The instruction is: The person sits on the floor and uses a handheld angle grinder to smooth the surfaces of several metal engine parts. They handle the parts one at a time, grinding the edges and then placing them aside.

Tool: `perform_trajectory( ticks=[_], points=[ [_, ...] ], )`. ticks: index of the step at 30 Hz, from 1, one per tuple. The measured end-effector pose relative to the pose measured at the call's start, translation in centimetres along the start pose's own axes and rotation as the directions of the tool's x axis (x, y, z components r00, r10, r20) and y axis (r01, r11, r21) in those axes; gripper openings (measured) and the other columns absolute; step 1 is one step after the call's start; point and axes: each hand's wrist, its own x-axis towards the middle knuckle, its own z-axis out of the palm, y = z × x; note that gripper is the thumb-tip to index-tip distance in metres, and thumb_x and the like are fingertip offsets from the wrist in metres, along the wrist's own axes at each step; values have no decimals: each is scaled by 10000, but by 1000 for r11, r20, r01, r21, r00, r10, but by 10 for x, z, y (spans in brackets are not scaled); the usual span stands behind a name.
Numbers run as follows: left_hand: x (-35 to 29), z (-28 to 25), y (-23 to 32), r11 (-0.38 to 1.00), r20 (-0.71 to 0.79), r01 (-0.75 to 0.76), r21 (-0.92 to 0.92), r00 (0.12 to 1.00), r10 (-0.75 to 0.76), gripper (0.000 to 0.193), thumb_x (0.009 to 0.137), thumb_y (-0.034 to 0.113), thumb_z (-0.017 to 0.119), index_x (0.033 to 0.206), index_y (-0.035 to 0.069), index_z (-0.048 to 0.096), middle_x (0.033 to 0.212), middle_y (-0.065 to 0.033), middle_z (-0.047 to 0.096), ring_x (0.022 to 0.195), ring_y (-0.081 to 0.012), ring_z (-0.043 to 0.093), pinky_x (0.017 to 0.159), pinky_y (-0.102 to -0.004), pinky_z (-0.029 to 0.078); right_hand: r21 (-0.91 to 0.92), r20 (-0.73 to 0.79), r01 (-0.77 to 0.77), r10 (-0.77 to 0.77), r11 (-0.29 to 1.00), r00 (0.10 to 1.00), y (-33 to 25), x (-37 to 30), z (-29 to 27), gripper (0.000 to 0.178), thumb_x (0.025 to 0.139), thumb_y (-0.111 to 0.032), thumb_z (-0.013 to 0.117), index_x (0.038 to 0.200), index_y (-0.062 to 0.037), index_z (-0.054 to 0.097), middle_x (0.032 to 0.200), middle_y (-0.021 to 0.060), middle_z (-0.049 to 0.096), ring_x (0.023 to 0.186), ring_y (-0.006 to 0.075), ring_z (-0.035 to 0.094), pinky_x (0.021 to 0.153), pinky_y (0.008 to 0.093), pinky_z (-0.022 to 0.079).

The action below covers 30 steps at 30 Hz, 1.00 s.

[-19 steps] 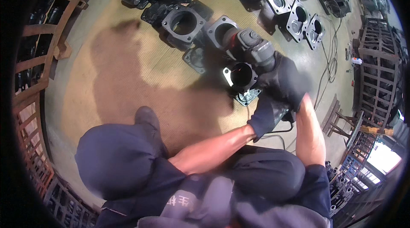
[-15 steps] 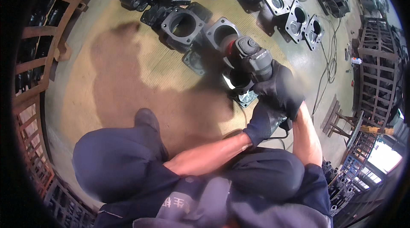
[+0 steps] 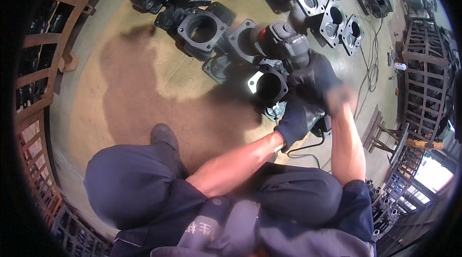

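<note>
Both my hands wear dark gloves and grip an angle grinder [image 3: 294, 48] that lies slantwise across the middle right. My right hand [image 3: 317, 76] wraps round its body behind the head. Lower down, my left hand [image 3: 302, 118] is closed round the rear part, where the cord comes out. The grinder's head, with a red part, is at the right edge of a dark flanged casting [image 3: 239, 40]; whether the disc touches it, I cannot tell. Just left of my hands stands another casting [image 3: 251, 84] with a round bore and a bright patch on its flange.
More black castings [image 3: 201, 31] stand at the upper left, and several with bright machined flanges [image 3: 332, 24] at the upper right. Cables [image 3: 373, 64] trail along the floor at right. Slatted racks [image 3: 38, 40] line the left side; a wooden stand [image 3: 385, 134] is at right.
The grinder and both my hands have shifted slightly up and to the right, away from the near casting, whose round flange shows more fully now.
</note>
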Motion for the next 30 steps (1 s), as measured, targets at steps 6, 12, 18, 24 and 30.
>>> perform_trajectory(
  ticks=[6,12,18,24,30],
  points=[
    [-12,24,-58,926,-148,-48,-373,989,-9,286,1064,101,500,1347,84,537,1176,9,544,1132,-115,535,976,-262,452,21,-44,-65,66,998,997,3,-54,6,589,616,-166,804,1154,24,657,933,89,720,796,173,627,779,337,541],
    [-19,9,-29,995,-83,-88,37,992,91,371,979,36,641,1336,36,543,1235,-52,621,1128,-138,600,976,-292,509,74,-66,-12,16,997,998,14,-28,6,543,633,-132,791,1133,28,653,923,91,715,794,157,620,755,329,535],
    [16,13,-11,626,-52,93,-774,976,-210,340,958,13,648,1286,65,579,1295,-29,613,1147,-148,581,1019,-297,463,19,-42,49,-48,999,998,15,-10,1,518,641,-81,786,1131,26,657,945,77,713,801,150,620,766,320,536],
    [-22,33,-78,502,13,45,-864,998,-68,283,1018,66,554,1301,72,554,1194,0,556,1126,-111,548,980,-266,456,71,-43,-96,99,993,994,27,-61,8,551,615,-125,796,1129,20,661,924,79,720,817,142,627,786,318,544],
    [-32,38,-23,987,-105,-64,-146,993,49,316,990,90,618,1295,14,592,1213,-48,618,1144,-116,579,933,-268,509,-29,-83,-22,19,999,996,30,-56,10,492,632,-119,780,1092,16,672,888,64,705,784,137,609,747,312,532]
  ],
)
